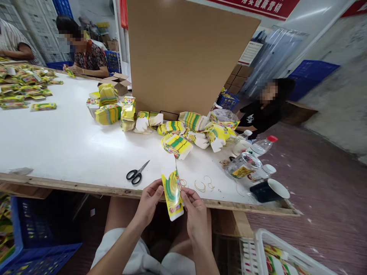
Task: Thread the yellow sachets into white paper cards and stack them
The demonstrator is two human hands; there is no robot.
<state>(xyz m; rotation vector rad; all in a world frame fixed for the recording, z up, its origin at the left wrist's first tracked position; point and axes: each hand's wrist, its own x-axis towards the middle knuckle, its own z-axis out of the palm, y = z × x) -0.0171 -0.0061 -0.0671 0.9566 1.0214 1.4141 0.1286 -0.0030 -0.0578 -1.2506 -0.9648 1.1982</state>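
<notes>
Between my two hands is a yellow and green printed carton (173, 194), long and narrow, with a white flap at its far end. My left hand (150, 200) pinches its left edge, and my right hand (193, 206) grips its right edge. It is held at the table's front edge, over my lap. Black-handled scissors (137, 173) lie on the white table to the left of the carton. Several rubber bands (200, 186) are scattered to its right. Just beyond it rests a stack of flat cartons (177, 146) in the same print.
More carton stacks (195, 121) line the foot of a tall cardboard sheet (183, 57). A clear jar (243, 165), bottles and a dark cup (269, 190) stand at the right. Crates (46, 252) flank my legs. Filled packs (25, 86) lie far left; other people sit around the table.
</notes>
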